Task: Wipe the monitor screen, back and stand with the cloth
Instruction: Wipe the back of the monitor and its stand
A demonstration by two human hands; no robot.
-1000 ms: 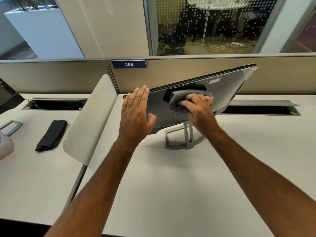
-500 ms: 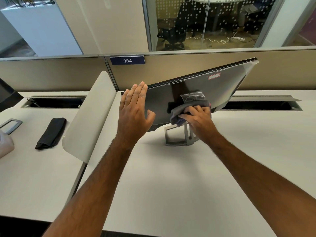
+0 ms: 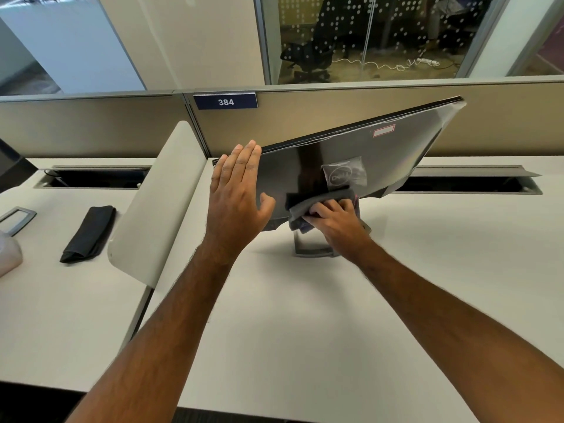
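Monitor (image 3: 381, 154) stands on the white desk (image 3: 305, 331) with its grey back facing the camera, tilted so its right corner rides high near the partition (image 3: 366, 117). A red-edged sticker (image 3: 384, 131) and a clear film patch over the logo (image 3: 345, 175) sit on that back. The left hand (image 3: 238, 199) lies flat against the monitor's left edge, fingers straight and close together, thumb spread. The right hand (image 3: 332, 221) has its fingers curled around the grey cloth (image 3: 317, 206), pressing it at the lower middle of the back, seemingly where the stand (image 3: 311, 248) joins, though the hand hides that spot. A folded black cloth (image 3: 90, 233) lies on the neighbouring desk, beyond the curved white divider (image 3: 158, 203).
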